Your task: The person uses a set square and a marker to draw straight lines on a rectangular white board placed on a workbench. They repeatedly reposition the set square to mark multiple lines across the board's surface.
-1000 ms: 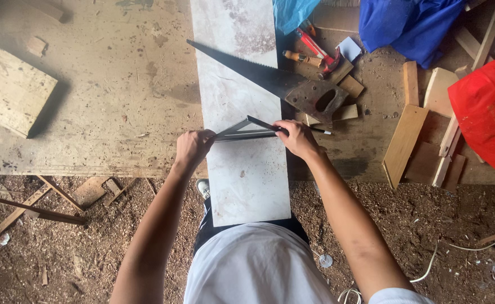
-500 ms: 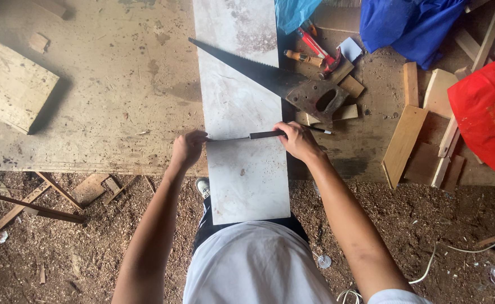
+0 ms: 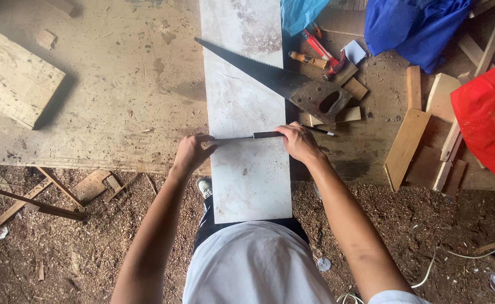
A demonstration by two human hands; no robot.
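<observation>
A long white board (image 3: 247, 180) lies on the worn workbench (image 3: 118, 101) and overhangs its near edge toward my body. A metal square (image 3: 236, 137) with a dark handle stretches across the board. My left hand (image 3: 191, 153) pinches its thin blade end at the board's left edge. At the right edge, my right hand (image 3: 299, 142) grips the dark handle, and a pencil (image 3: 324, 132) pokes out beyond its fingers. A hand saw (image 3: 270, 76) rests diagonally on the board farther away, with its wooden handle off to the right.
Right of the board lie a red-handled tool (image 3: 322, 49), small wood offcuts (image 3: 408, 141), blue cloth (image 3: 411, 25) and a red bag (image 3: 487, 118). A thick wooden block (image 3: 14, 79) sits at the far left. Sawdust, wood scraps and a white cable (image 3: 433, 264) cover the ground.
The square has swung from a raised, angled pose to lie straight across the board. My left hand slid left to the board's edge. My right hand stayed at the right edge.
</observation>
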